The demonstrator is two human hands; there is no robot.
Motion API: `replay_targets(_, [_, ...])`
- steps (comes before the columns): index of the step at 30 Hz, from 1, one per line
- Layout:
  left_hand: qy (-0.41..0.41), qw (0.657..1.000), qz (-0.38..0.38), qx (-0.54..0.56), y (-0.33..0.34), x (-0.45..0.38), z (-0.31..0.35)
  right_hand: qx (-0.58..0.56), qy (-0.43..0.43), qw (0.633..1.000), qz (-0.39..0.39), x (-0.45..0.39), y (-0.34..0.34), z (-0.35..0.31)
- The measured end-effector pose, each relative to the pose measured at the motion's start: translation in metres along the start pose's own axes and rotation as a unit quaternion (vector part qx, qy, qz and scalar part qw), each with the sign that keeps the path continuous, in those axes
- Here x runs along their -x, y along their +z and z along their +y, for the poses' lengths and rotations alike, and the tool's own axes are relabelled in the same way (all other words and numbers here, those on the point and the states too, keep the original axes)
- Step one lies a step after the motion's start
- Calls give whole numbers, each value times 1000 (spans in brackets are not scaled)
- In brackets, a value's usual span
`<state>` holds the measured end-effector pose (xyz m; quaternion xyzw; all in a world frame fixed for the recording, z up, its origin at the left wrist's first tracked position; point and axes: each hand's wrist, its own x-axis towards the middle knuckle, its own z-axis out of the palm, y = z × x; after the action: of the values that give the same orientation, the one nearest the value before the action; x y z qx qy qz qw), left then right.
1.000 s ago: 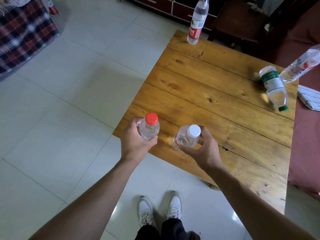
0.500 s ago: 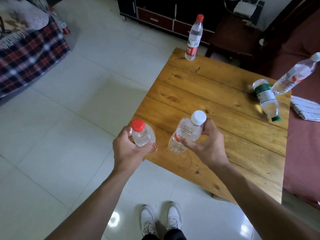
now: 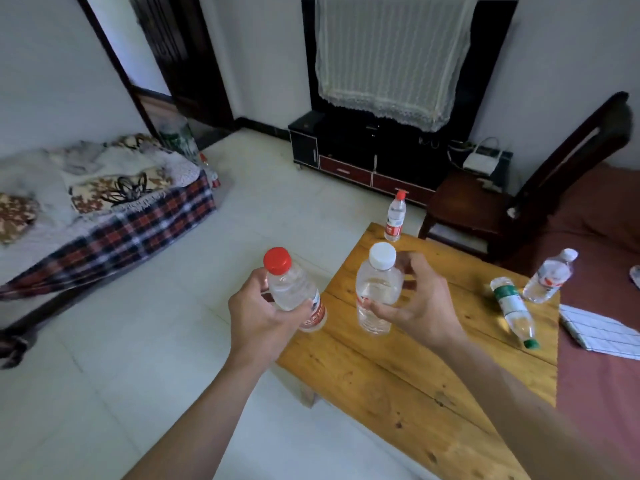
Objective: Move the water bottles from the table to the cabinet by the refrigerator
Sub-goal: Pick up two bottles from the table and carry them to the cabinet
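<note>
Holding two clear plastic water bottles above wooden surface (image 3: 398, 375).
Left hand (image 3: 258, 320) fingers grasping red-capped bottle (image 3: 294, 292); right hand (image 3: 420, 306) fingers grasping white-capped bottle (image 3: 375, 289).

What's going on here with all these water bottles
A person is clearing water bottles off a wooden table. The left hand grips a red-capped bottle and the right hand grips a white-capped bottle, both lifted off the table. Three more remain there: an upright red-capped one at the far corner, a green-labelled one lying on its side, and a tilted white-capped one at the far right edge.
</note>
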<state>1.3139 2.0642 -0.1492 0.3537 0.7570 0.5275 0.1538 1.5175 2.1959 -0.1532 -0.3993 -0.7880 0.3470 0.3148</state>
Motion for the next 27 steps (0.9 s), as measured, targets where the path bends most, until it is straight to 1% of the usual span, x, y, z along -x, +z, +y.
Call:
replay_targets(3, [-2,1000,30,-5,-25,-1,31,-8,-25,1000,-4,-5,-20,-33])
replay_targets(6, [1,999,40,-24,-43,-4,52,-20,-49,999,0,-8,-30,-56])
replay_targets(10, [1,998,57,-19,-62,-2,69,-50,-80,996,8,-13,-36,-87])
replay_targets(15, [27,997,77,-10,-97,-2,84,-101,-96,990,3,-19,-35,-122])
replay_targets(21, [43,993,110,-13,-154,-8,84,-117,-124,985,-10,-22,-10,-174])
replay_targets(24, [54,991,125,-13,-187,-6,75,-119,-137,983,-10,-17,14,-200])
replay_targets(27, [48,991,124,-22,-221,-5,59,-134,-141,981,-18,-9,43,-225])
